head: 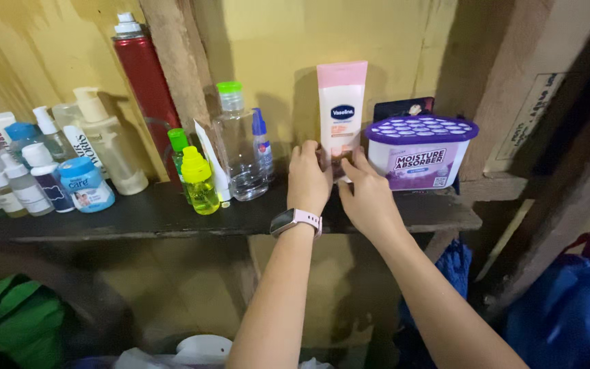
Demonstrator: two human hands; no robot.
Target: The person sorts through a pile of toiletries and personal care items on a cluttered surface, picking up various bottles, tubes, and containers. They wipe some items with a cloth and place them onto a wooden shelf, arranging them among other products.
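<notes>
A pink and white lotion tube point(341, 102) stands upright on its cap on a dark wooden shelf point(172, 217), leaning near the yellow wall. My left hand point(307, 179), with a pink-strapped watch point(296, 220) on the wrist, and my right hand point(368, 195) both close around the tube's lower end. The tube's base is hidden behind my fingers.
Right of the tube sits a white tub with a purple lid point(420, 149). To the left stand a clear bottle with green cap point(238, 147), a yellow bottle point(198, 181), a tall red spray can point(146, 82) and several small bottles. Blue bags point(561, 307) hang below right.
</notes>
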